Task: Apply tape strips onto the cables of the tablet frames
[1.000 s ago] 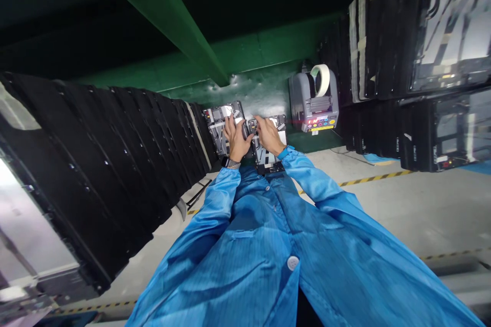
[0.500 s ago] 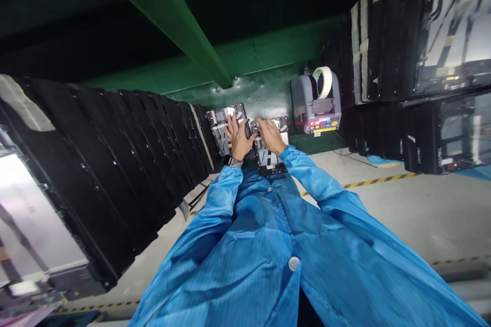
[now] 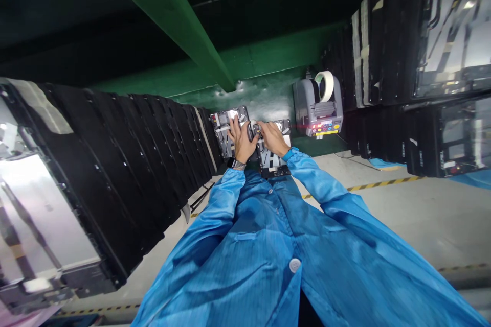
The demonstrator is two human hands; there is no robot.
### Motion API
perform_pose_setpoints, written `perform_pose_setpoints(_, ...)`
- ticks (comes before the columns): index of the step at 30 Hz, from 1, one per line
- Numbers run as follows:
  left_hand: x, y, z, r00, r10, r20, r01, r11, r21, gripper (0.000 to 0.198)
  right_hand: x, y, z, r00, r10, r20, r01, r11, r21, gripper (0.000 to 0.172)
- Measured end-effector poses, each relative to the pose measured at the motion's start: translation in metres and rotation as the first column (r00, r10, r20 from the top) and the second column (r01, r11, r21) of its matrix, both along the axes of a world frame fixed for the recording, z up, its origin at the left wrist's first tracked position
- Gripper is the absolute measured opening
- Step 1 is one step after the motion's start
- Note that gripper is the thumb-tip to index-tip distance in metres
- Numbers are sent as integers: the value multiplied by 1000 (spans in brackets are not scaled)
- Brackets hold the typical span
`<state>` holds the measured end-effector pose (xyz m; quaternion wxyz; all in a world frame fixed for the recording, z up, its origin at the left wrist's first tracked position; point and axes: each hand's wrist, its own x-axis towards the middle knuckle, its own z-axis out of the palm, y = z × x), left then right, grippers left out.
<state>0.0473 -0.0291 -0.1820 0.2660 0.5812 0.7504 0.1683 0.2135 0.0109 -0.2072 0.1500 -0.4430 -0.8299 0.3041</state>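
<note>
Here the left hand (image 3: 241,140) rests spread on a metal device frame (image 3: 223,135); the right hand (image 3: 273,139) curls over a second frame (image 3: 273,163), its grip unclear.

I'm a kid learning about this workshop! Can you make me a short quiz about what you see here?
1. Multiple choice: which arm wears the silver-banded wristwatch? A: the left hand's arm. B: the right hand's arm.
2. True or false: the white tape roll sits on the grey boxy tape dispenser.
3. Fill in the colour: the left hand rests on a flat grey metal panel, and the long striped coat is ___.

Key: 1. A; 2. True; 3. blue.
</note>
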Motion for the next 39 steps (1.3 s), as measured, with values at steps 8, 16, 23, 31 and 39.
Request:
perform_pose_setpoints(8,3,-6,-3,1000,-6,7,6,1000,25,62,-3,-10,2,995,-98,-19,98,995,-4,63)
perform_pose_setpoints(16,6,-19,7,998,64,14,-64,996,60,57,-6,-14,7,983,-182,-26,179,981,-71,60)
perform_pose_setpoints(23,25,-31,17,990,139,10,-139,990,-31,55,-6,-14,7,979,-200,-44,193,973,-131,61)
perform_pose_setpoints(31,21,-11,12,996,89,-5,-89,994,-68,71,-6,-14,9,974,-216,-68,210,974,-85,61)
perform_pose_setpoints(39,15,-2,11,997,76,-4,-76,994,-80,81,-4,-14,11,973,-216,-83,209,974,-94,59)
